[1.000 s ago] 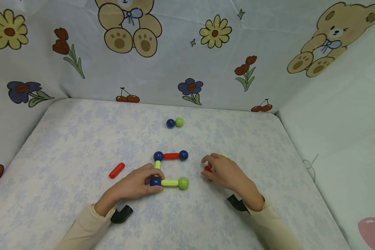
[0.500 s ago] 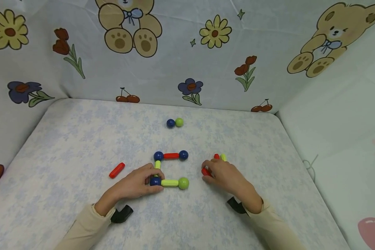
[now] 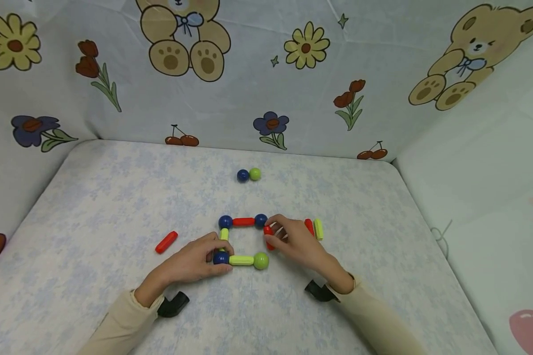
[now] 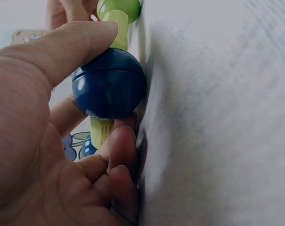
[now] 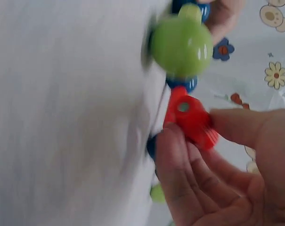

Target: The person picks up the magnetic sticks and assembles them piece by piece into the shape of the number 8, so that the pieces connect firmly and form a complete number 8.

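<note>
My left hand [image 3: 195, 257] grips the near-left blue ball [image 4: 109, 84] of a ball-and-rod frame lying on the table. From that ball a yellow-green rod [image 3: 242, 260] runs to a green ball [image 3: 261, 261], and another yellow-green rod [image 3: 224, 233] leads to the far-left blue ball [image 3: 225, 222]. A red rod [image 3: 244, 222] joins the latter to the far-right blue ball [image 3: 260, 220]. On the frame's right side my right hand [image 3: 299, 241] pinches a second red rod [image 5: 191, 120] between thumb and fingers, its far end close to the far-right blue ball. A round metal-looking spot shows on its near end.
Right of the right hand lie a red rod [image 3: 309, 227] and a yellow-green rod [image 3: 319, 229]. Another red rod [image 3: 166, 242] lies left of the left hand. Farther back, a loose blue ball [image 3: 243, 175] and green ball [image 3: 255, 173] sit side by side. A patterned cloth [image 3: 248, 88] rises behind the table.
My right hand has picked up a red rod from the right-hand group and carried it left to the frame's right side. The left hand has stayed put on its blue ball.
</note>
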Available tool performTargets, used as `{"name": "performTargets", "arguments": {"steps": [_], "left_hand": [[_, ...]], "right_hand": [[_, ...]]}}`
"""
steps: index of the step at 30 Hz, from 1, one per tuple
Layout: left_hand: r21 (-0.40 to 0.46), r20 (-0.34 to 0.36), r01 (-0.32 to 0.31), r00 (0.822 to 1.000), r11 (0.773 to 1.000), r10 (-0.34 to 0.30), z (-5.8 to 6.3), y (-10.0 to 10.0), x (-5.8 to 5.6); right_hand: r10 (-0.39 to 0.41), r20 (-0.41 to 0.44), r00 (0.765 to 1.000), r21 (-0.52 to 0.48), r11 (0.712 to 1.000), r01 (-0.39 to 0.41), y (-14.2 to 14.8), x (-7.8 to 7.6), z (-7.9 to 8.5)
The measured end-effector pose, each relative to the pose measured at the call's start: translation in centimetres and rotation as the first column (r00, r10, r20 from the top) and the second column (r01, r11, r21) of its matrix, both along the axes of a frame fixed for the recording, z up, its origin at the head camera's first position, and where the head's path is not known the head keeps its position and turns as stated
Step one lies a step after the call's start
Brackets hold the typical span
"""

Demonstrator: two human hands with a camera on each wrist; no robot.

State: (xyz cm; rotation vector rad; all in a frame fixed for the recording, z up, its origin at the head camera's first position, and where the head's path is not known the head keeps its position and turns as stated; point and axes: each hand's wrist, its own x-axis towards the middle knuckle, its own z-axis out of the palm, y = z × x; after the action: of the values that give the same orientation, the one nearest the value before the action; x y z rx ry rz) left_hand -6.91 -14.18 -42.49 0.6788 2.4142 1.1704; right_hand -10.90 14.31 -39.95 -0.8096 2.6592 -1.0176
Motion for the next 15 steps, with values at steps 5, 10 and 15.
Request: {"name": "performTargets", "arguments": {"steps": [5,10,15], "left_hand": [[0.002,-0.002,0.004,1.000,1.000,-0.004,0.0,0.0,0.0],[-0.006,-0.003,0.001,1.000,1.000,-0.001,-0.1,0.0,-0.1],[-0.004,-0.002,-0.001,1.000,1.000,0.001,-0.1,0.0,-0.1]], "right_hand": [[-0.026,0.088,0.996,-0.097,0.995,0.035,-1.0,0.1,-0.6],[-0.050,0.108,0.993,-0.108,0.992,0.061,-1.1,0.0,-1.2],[-0.068,0.138,0.988,-0.093,0.992,0.082,-1.2,-0.4,-1.4]]}}
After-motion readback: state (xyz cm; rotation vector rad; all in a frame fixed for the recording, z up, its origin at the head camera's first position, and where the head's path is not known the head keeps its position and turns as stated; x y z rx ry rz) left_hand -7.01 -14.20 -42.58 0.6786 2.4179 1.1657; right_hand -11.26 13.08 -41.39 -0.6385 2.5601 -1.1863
